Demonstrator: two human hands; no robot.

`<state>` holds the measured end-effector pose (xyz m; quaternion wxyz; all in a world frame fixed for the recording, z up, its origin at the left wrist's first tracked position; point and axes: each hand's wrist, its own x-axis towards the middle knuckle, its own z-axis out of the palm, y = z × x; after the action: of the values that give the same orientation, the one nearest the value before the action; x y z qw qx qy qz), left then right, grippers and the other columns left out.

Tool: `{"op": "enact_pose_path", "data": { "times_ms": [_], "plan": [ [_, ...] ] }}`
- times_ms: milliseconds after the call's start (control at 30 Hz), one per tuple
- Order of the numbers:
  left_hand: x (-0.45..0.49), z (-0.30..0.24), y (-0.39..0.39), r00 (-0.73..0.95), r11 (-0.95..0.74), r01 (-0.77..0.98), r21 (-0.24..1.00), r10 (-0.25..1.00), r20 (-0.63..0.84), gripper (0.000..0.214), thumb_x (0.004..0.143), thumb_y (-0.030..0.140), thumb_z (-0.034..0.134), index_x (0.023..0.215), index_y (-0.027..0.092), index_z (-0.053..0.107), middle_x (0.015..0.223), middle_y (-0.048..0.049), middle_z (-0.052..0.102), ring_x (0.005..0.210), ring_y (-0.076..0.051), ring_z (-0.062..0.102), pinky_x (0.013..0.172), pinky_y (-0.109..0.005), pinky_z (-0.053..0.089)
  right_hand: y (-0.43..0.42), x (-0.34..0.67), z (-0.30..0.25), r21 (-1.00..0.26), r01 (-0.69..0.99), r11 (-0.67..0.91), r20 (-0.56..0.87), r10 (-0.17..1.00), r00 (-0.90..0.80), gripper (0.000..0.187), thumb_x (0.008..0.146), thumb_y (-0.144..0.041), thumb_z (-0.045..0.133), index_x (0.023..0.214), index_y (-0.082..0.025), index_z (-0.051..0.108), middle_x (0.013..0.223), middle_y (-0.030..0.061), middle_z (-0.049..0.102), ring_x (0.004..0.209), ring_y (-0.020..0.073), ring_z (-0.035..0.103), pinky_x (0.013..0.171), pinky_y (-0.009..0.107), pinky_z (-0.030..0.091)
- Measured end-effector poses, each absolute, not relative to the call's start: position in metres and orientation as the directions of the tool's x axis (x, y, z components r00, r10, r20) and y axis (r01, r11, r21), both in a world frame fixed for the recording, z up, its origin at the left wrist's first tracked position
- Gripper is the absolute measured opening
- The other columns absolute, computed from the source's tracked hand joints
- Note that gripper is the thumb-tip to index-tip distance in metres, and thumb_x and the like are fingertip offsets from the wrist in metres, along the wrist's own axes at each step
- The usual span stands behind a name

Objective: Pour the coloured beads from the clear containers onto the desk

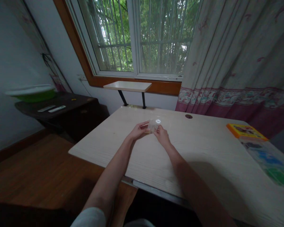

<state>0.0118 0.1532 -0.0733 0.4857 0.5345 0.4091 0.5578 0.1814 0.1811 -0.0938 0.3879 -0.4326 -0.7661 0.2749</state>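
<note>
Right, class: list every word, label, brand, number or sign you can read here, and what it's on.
None can be read.
Orange-and-yellow box: any print is too small and blurred.
Clear object held in the left hand and right hand: no lettering can be made out.

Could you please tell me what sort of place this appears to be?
Probably a room in a home: there is a floral curtain beside a window, and a pale desk with a small raised shelf at its far edge.
</note>
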Motion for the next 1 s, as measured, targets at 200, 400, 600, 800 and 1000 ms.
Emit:
{"op": "enact_pose_path", "data": {
  "times_ms": [200,400,600,800,1000],
  "plan": [
    [-0.007,-0.076,0.151,0.077,-0.244,-0.016,0.970,0.967,0.244,0.038,0.068,0.031,0.070,0.099,0.010,0.067,0.130,-0.0165,0.046,0.110,-0.027,0.050,0.097,-0.042,0.036,0.182,0.184,-0.093,-0.718,0.542,0.436,0.356,0.900,-0.252,0.026,0.076,-0.017,0.049,0.102,-0.021,0.053,0.072,0.0000,0.063,0.066,0.0134,0.059,0.061,0.020,0.042],
    [-0.013,-0.081,0.154,0.068,-0.219,-0.090,0.972,0.972,0.225,0.052,0.068,0.031,0.070,0.115,0.009,0.059,0.117,-0.0167,0.057,0.105,-0.025,0.054,0.098,-0.044,0.032,0.181,0.187,-0.089,-0.669,0.602,0.435,0.365,0.899,-0.244,0.030,0.078,-0.017,0.045,0.107,-0.019,0.054,0.070,0.0012,0.062,0.063,0.0139,0.057,0.058,0.020,0.039],
    [-0.010,-0.081,0.155,0.043,-0.246,-0.030,0.969,0.968,0.247,0.049,0.071,0.031,0.066,0.116,0.012,0.056,0.113,-0.0133,0.059,0.100,-0.020,0.055,0.094,-0.038,0.037,0.176,0.188,-0.084,-0.615,0.649,0.448,0.384,0.889,-0.250,0.036,0.079,-0.018,0.042,0.113,-0.020,0.053,0.073,0.0032,0.064,0.066,0.0166,0.059,0.060,0.022,0.041],
    [-0.010,-0.085,0.158,-0.054,-0.329,0.238,0.914,0.935,0.351,0.034,0.072,0.032,0.061,0.100,0.013,0.063,0.100,-0.0096,0.063,0.093,-0.018,0.056,0.090,-0.032,0.039,0.172,0.186,-0.086,-0.573,0.623,0.532,0.407,0.845,-0.348,0.031,0.080,-0.014,0.045,0.105,-0.024,0.059,0.090,0.0043,0.066,0.082,0.0174,0.061,0.075,0.025,0.045],
    [-0.008,-0.086,0.158,-0.035,-0.323,0.225,0.920,0.940,0.338,0.036,0.072,0.030,0.060,0.103,0.011,0.062,0.100,-0.0112,0.064,0.091,-0.018,0.057,0.087,-0.033,0.041,0.173,0.185,-0.088,-0.598,0.584,0.548,0.430,0.835,-0.344,0.036,0.078,-0.008,0.043,0.108,-0.021,0.058,0.106,0.0053,0.064,0.096,0.0178,0.059,0.088,0.029,0.044]
  ]
}}
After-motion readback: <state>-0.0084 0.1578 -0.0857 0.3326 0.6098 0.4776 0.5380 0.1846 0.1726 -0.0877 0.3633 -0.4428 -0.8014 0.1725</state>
